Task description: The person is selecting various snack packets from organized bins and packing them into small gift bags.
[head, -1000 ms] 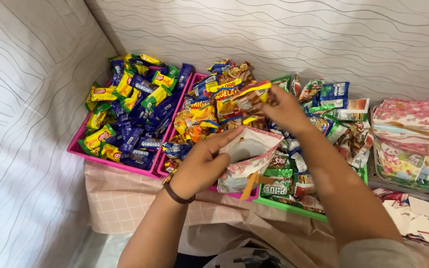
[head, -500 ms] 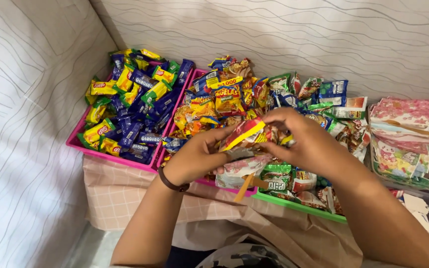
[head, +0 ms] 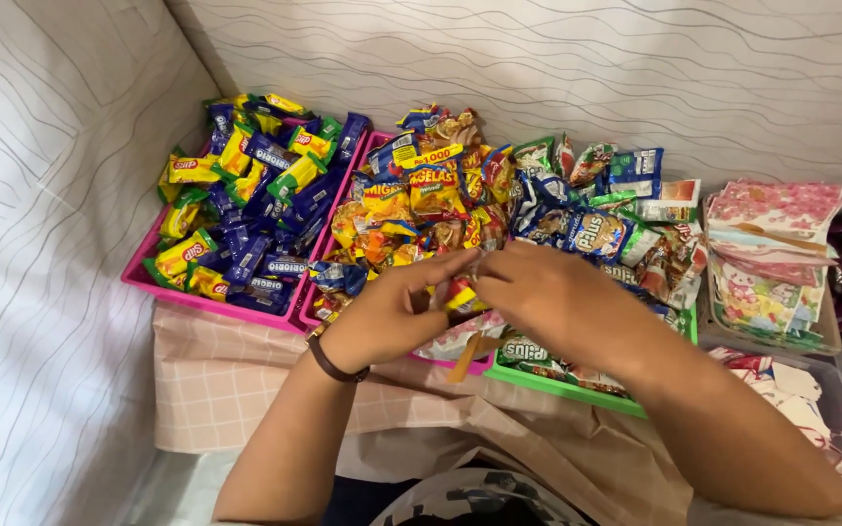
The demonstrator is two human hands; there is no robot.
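Snack packet [head: 464, 295] pinched between left hand [head: 392, 312] and right hand [head: 548, 297] fingers, over pouch [head: 460, 341], not yet tucked in.

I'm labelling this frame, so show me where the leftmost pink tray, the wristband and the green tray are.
pink tray [head: 209, 303]: head view, on its front rim.
wristband [head: 328, 362]: head view, on the dark band round the left wrist.
green tray [head: 562, 386]: head view, on its front edge.
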